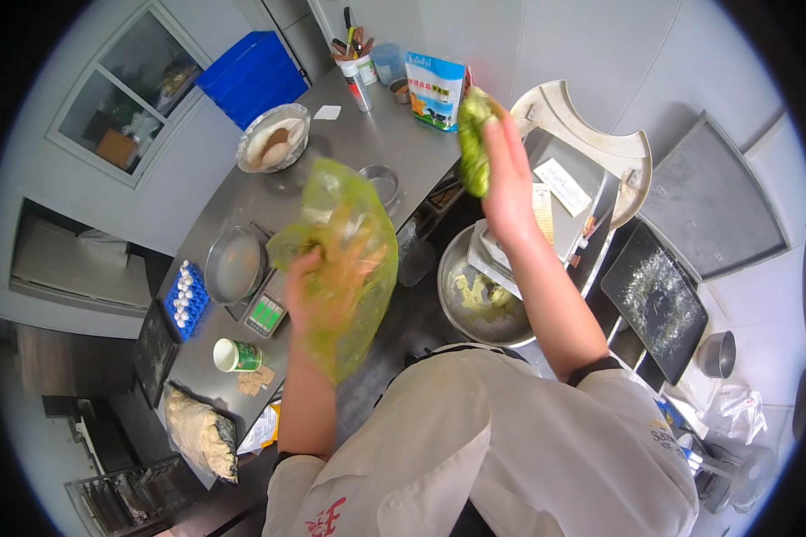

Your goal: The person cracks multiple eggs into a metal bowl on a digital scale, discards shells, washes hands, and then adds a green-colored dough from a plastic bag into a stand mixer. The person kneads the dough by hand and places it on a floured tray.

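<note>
My left hand (329, 268) is blurred and has a green, see-through plastic bag (369, 302) around or against its spread fingers; whether it grips the bag I cannot tell. Raised at the upper right, my right hand (507, 168) holds a flattened green lump, probably dough or leafy vegetable (473, 141). Below that hand stands a steel mixing bowl (453, 302) with pale green dough or cream (477, 292) inside. Papers and a pale box-like thing partly cover its rim. To the left of the bag, a digital scale (266, 314) rests on the steel table (242, 396).
Along the steel table are a blue egg tray (187, 302), a round metal pan (235, 265), a paper cup (238, 356), a bowl of powder (275, 137) and a blue crate (252, 77). A floured black baking tray (658, 302) lies at right.
</note>
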Motion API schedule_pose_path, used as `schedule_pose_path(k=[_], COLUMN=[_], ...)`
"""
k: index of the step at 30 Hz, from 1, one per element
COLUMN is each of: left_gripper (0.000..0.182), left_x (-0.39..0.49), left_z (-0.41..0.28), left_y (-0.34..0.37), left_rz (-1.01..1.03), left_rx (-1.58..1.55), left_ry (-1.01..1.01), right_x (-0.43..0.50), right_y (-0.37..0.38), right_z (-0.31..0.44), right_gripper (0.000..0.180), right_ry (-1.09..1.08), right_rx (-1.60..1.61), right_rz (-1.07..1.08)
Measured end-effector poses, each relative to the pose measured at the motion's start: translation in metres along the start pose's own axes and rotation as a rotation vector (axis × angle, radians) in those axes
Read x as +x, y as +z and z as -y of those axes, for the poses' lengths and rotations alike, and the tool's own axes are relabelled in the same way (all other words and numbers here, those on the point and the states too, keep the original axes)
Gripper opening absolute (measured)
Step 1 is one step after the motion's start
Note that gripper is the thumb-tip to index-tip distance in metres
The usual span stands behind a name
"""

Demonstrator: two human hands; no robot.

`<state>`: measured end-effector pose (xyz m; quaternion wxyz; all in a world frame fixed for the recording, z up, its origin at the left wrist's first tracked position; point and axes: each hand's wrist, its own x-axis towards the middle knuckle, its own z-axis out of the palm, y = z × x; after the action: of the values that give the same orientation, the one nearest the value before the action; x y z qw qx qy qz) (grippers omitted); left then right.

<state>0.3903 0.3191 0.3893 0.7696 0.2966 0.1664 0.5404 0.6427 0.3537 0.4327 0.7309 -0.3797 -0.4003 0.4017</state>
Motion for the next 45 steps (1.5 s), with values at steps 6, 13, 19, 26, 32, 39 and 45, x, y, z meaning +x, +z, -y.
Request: schedule_pose_path(k=[6,13,19,26,32,39,45], left_gripper=[0.066,0.068,0.061,0.036,0.046,0.070,0.067], left_x=[-0.005,-0.003,-0.007,-0.007,-0.020,-0.006,-0.008], left_z=[0.021,-0.010,0.009,-0.027,-0.065,-0.003,0.030], left_y=[0.008,-0.015,0.003,0.009,0.009,-0.021,-0.027], left_rz=[0.004,0.070,0.064,0.178,0.164,0.023,-0.247], left_rx=[0.144,-0.075,-0.019,-0.028,-0.300,-0.540,-0.307], left_ry=[-0.035,-0.052,-0.049,0.072,0.294,0.215,0.106], right_x=[-0.009,0.031,-0.013,0.036,-0.015,-0.052,-0.054], right_y=[0.043,0.017,0.042,0.028,0.012,0.051,0.070], right_z=[-0.033,-0.054,-0.055,-0.067,-0.004,-0.055,-0.095], right_gripper=[0.045,0.042,0.046,0.051,0.046,0.053,0.055], right_ry=[-0.494,0.359,-0.582,0.367,0.067,-0.427,-0.322], right_rx=[-0.505,0.082,-0.498,0.175,0.160,-0.313,-0.541], right_rz=[0.351,0.219,0.457,0.315,0.026,0.460,0.785])
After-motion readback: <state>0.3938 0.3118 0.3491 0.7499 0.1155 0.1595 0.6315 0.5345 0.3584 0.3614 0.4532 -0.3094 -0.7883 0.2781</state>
